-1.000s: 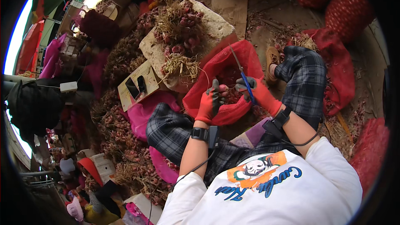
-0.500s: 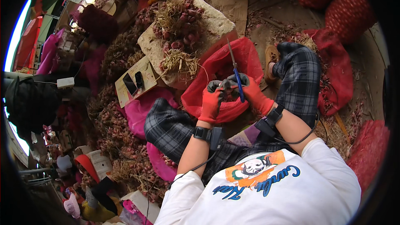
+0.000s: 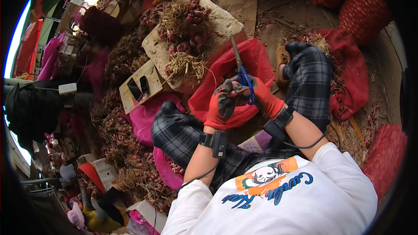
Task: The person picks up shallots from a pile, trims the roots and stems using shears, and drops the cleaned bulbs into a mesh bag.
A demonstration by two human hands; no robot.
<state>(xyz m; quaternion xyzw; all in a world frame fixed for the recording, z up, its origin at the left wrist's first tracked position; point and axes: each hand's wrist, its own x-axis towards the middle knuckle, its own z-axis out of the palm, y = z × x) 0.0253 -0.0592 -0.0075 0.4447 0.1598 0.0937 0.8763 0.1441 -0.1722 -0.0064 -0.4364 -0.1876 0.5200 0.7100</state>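
Observation:
In gloves of red and grey, my left hand (image 3: 223, 102) is closed on a small reddish shallot bulb (image 3: 233, 90), mostly hidden by the fingers. My right hand (image 3: 260, 95) grips blue-handled scissors (image 3: 246, 85), blades pointing up and away from me. Both hands meet over an open red mesh bag (image 3: 207, 78), whose contents are largely hidden. A bunch of dried shallots (image 3: 185, 30) lies on a pale rough block (image 3: 224, 17) just beyond the bag.
A board (image 3: 130, 95) with two dark objects rests left of the block beside pink bags (image 3: 146, 126). Heaped shallots (image 3: 113, 143) spread along my left. Full red sacks (image 3: 363, 11) and a loose red bag (image 3: 350, 80) lie rightward. Another person (image 3: 96, 213) sits at lower left.
My right hand and the scissors have moved inward to my left hand, which has turned slightly around the bulb. The view has shifted a little.

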